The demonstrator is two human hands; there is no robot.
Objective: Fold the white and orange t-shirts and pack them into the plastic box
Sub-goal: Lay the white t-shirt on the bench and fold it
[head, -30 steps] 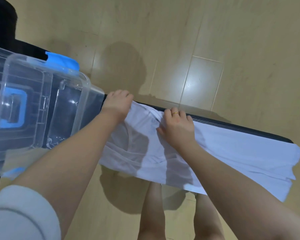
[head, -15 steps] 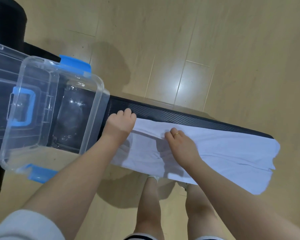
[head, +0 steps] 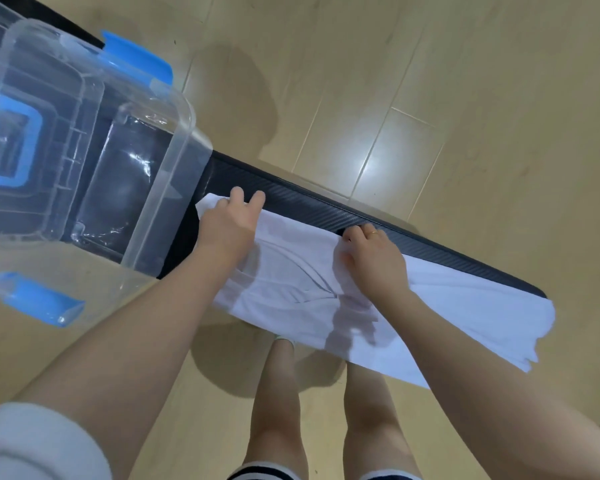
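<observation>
The white t-shirt [head: 458, 310] lies spread along a narrow black table [head: 326, 206], its near edge and right end hanging over. My left hand [head: 231, 225] presses the shirt's left end near the box, fingers pinching the cloth's far corner. My right hand [head: 373, 258] grips a fold of the shirt at its far edge, about the middle. The clear plastic box [head: 174, 188] with blue latches stands open and empty at the table's left end, right beside my left hand. No orange t-shirt is in view.
A light wooden floor [head: 430, 81] surrounds the table. My bare legs [head: 281, 403] stand right against the table's near side. The box's blue latch [head: 39, 299] sticks out over the near edge at left.
Both hands have shifted along the shirt's far edge: the right hand moved right and farther back, the left hand now pinches the far left corner. The shirt lies flatter.
</observation>
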